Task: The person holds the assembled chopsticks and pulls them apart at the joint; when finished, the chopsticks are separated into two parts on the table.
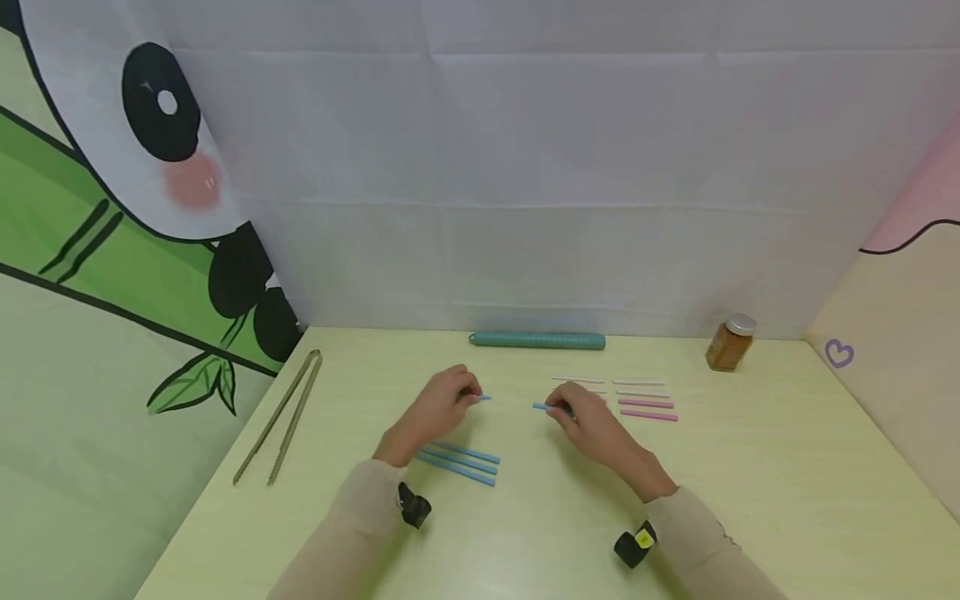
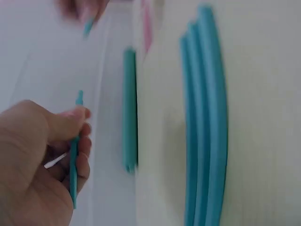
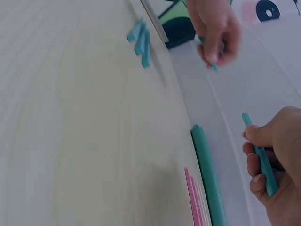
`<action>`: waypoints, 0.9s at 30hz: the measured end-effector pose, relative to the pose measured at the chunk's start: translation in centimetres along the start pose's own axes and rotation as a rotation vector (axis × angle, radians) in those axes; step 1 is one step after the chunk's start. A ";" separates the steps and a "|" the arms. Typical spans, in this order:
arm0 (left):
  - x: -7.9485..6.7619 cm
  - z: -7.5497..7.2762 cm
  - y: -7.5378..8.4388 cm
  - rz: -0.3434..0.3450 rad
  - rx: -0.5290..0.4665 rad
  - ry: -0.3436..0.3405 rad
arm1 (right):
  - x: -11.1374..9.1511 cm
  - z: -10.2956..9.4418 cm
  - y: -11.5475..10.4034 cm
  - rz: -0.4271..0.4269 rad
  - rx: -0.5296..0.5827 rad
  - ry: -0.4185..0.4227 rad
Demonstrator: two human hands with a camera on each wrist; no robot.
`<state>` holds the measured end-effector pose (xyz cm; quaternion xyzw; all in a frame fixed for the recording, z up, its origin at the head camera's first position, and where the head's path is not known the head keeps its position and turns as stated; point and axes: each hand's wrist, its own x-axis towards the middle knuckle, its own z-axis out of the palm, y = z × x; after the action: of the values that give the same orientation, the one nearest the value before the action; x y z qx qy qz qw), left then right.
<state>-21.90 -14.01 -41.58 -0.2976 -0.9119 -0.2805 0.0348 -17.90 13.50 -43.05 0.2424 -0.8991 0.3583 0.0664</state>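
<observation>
My left hand [image 1: 444, 406] pinches a slim blue stick [image 2: 74, 165] between thumb and fingers; its upper end narrows to a small knob in the left wrist view. Opposite it, my right hand [image 1: 597, 427] grips another blue stick [image 3: 266, 172], one end poking out past the thumb. A gap separates the two held sticks, whose protruding ends point toward each other above the table. Beneath the left wrist, three more blue sticks [image 1: 463, 469] lie side by side. Pink sticks [image 1: 648, 415] and thin white sticks [image 1: 641, 382] lie in rows beyond the right hand, which partly covers some.
Metal tongs [image 1: 295, 420] lie along the table's left side. A dark green cylinder [image 1: 536, 341] rests at the back edge by the white backdrop [image 1: 570, 167]. At the back right stands a brown jar [image 1: 727, 347] with a silvery lid.
</observation>
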 end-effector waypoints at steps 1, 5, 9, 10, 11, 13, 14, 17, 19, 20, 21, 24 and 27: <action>-0.3 -0.5 -0.9 -0.047 0.008 0.029 | -0.4 -0.6 0.7 0.018 -0.007 0.027; -1.4 -2.0 -3.6 -0.164 -0.015 0.072 | -2.1 -2.8 3.0 0.062 -0.033 0.097; -1.1 -1.6 -3.9 -0.122 -0.053 0.033 | -3.0 -3.8 4.3 0.047 -0.066 0.107; -0.9 -1.1 -3.7 -0.113 -0.056 0.027 | -3.1 -3.9 4.6 0.041 -0.075 0.116; -0.6 -0.7 -3.5 -0.110 -0.060 0.022 | -3.3 -4.0 4.8 0.041 -0.082 0.125; -0.2 0.3 -2.9 -0.099 -0.066 0.015 | -3.8 -4.2 5.4 0.036 -0.098 0.149; 0.1 0.8 -2.5 -0.101 -0.074 0.010 | -4.1 -4.3 5.7 0.029 -0.107 0.165; 0.8 2.1 -1.2 -0.105 -0.092 -0.015 | -5.0 -4.6 6.8 0.017 -0.132 0.197; 1.3 3.0 -0.3 -0.101 -0.099 -0.037 | -5.7 -4.9 7.6 0.008 -0.156 0.209; 1.6 3.4 0.2 -0.098 -0.102 -0.049 | -5.9 -5.0 8.0 0.005 -0.171 0.211; 1.9 3.9 0.7 -0.088 -0.102 -0.063 | -6.2 -5.2 8.4 0.008 -0.183 0.209; 3.0 5.3 2.3 -0.054 -0.106 -0.101 | -6.7 -5.6 9.3 0.030 -0.212 0.186; 4.2 6.9 3.9 -0.041 -0.118 -0.141 | -7.0 -6.0 9.9 0.075 -0.216 0.143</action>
<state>-22.45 -5.52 -44.51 -0.2995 -0.8998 -0.3128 -0.0530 -16.91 26.47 -46.78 0.1737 -0.9340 0.2778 0.1426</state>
